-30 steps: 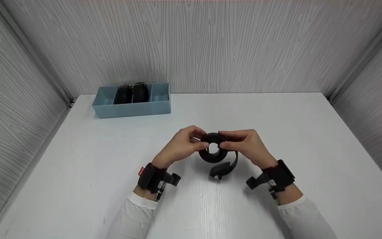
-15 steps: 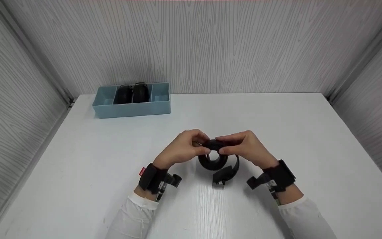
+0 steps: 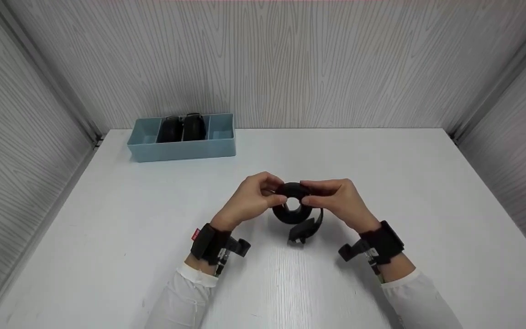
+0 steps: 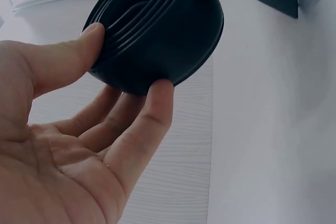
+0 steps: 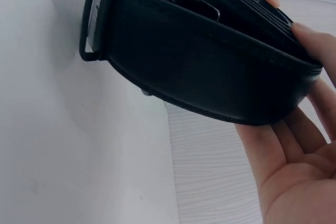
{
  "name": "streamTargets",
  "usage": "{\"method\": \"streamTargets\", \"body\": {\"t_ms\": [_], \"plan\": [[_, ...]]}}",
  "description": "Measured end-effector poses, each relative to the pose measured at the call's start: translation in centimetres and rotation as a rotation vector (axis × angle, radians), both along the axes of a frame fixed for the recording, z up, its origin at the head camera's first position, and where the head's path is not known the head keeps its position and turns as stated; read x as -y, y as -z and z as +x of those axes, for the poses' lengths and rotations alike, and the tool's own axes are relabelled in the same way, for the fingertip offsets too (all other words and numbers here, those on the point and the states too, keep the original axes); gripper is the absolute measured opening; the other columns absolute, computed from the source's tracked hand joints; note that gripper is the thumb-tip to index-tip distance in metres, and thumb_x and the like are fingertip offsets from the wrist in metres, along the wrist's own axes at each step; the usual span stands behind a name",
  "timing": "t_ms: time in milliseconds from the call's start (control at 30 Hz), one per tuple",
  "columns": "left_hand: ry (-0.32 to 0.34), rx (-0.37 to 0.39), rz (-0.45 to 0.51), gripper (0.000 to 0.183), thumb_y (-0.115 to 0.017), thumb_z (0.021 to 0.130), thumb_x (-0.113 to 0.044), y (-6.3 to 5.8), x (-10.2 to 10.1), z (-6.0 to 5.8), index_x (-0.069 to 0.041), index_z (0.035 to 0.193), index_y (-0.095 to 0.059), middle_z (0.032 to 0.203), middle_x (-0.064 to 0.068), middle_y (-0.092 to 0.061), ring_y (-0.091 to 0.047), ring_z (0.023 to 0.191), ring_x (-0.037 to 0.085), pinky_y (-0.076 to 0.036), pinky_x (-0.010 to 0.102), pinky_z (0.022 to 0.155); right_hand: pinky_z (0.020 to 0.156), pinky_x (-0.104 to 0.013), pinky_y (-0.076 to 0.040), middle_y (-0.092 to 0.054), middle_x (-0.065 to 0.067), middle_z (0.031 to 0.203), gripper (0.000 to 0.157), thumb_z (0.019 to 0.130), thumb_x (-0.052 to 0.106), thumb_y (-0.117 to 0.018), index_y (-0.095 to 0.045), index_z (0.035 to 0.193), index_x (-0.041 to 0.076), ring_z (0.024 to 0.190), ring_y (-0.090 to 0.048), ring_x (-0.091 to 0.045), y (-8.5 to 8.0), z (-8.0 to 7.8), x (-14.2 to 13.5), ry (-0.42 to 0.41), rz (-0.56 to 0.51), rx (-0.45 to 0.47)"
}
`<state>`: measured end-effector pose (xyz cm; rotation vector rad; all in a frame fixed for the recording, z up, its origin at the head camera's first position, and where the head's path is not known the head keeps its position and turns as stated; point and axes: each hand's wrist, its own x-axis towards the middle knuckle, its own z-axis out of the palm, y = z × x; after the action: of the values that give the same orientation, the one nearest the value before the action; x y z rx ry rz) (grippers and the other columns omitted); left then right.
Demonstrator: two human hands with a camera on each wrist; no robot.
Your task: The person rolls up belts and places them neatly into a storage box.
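A black leather belt, wound into a round coil with a hole in the middle, is held over the white table between both hands. My left hand pinches the coil's left side, thumb on its layered edge and fingertips against the outer face, as the left wrist view shows. On the other side my right hand grips the coil with its thumb on the edge and fingers underneath. The belt's outer end curves away loose below the coil, ending in a metal-framed buckle.
At the back left of the white table stands a blue divided tray. Two black rounded things sit in its middle compartments, with the outer compartments bare. Pale wood-grain panels enclose the table at the back and sides.
The hands and the coil dipped toward the person half a second ago and are back up now. The loose buckle end sits closer to the coil than a second ago.
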<state>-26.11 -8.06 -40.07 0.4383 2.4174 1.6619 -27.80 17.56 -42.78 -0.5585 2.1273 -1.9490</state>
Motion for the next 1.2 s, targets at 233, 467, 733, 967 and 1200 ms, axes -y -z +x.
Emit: {"method": "streamTargets", "body": {"t_ms": [233,467,733,967,1200], "plan": [[0.107,0.027,-0.031,0.038,-0.076,0.094,-0.013,-0.2,0.0,0.1,-0.001,0.128,-0.063,0.124,0.014,-0.067,-0.070,0.111,0.025,-0.055,0.041,0.097,0.089,-0.034,-0.059,-0.075,-0.011,0.123,0.044,0.085,0.017,-0.087,-0.075,0.127,0.009,0.111,-0.072,-0.027,-0.5,-0.1,-0.6,-0.062,0.085,-0.006],[0.164,-0.011,-0.156,0.039,-0.079,0.092,-0.021,-0.1,-0.3,0.3,-0.006,0.126,-0.066,0.120,0.008,-0.072,-0.068,0.111,0.020,-0.053,0.042,0.097,0.086,-0.033,-0.060,-0.076,-0.011,0.119,0.043,0.084,0.019,-0.089,-0.077,0.124,0.010,0.105,-0.074,-0.025,-1.0,0.1,-0.6,-0.134,0.158,-0.002],[0.083,-0.027,-0.091,0.037,-0.079,0.093,-0.016,0.1,-0.4,0.2,-0.005,0.126,-0.067,0.113,0.007,-0.072,-0.069,0.105,0.019,-0.053,0.041,0.096,0.089,-0.034,-0.059,-0.075,-0.011,0.122,0.044,0.086,0.016,-0.087,-0.075,0.127,0.007,0.109,-0.072,-0.027,-0.5,0.3,0.0,-0.053,0.069,-0.010],[-0.015,-0.054,-0.013,0.037,-0.077,0.093,-0.012,0.1,-0.3,0.1,-0.004,0.127,-0.065,0.112,0.010,-0.073,-0.071,0.103,0.022,-0.053,0.042,0.094,0.094,-0.035,-0.057,-0.073,-0.012,0.127,0.046,0.086,0.016,-0.086,-0.073,0.130,0.008,0.115,-0.071,-0.028,0.1,0.3,0.5,0.015,-0.044,-0.021],[0.016,-0.017,0.000,0.037,-0.077,0.094,-0.012,0.1,-0.4,0.0,-0.001,0.127,-0.064,0.116,0.013,-0.071,-0.071,0.107,0.024,-0.055,0.039,0.096,0.093,-0.036,-0.058,-0.074,-0.012,0.124,0.044,0.087,0.017,-0.086,-0.074,0.128,0.010,0.112,-0.072,-0.029,0.2,0.2,0.2,0.004,-0.010,-0.031]]}}
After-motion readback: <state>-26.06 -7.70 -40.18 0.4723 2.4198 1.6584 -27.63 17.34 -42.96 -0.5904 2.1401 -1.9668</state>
